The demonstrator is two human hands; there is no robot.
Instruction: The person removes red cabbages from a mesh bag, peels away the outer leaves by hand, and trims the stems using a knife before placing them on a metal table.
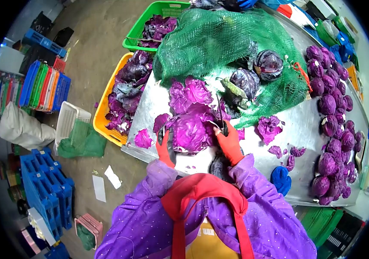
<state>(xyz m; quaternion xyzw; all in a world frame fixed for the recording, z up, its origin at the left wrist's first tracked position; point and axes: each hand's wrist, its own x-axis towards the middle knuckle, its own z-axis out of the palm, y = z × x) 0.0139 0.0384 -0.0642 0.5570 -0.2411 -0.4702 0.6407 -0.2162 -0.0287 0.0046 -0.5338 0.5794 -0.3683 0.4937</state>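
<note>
Nearest the wearer, a dark head (221,168) sits part-hidden just short of the purple cabbage (191,136), which rests on the metal table (296,129) between the two gloved hands. Left hand (165,147) is against the cabbage's left flank; can't tell whether its fingers clamp or only brace. Right hand (229,143), at the right flank, looks closed on a slim dark knife (219,108), blade pointing away from the wearer. Main risk: round head, bracing unclear; if it rolls, the edge could slip toward the left glove or gouge good leaf. Loose leaves (270,128) right of the cabbage could slide underfoot of it and make the base unsteady. Beyond it, dark-leaved heads (245,82) lie on the green net (219,41); a careless tip could snag mesh and tug them loose. Far right of the cabbage, bare purple heads (333,144) crowd together; a bump there could start one rolling.
</note>
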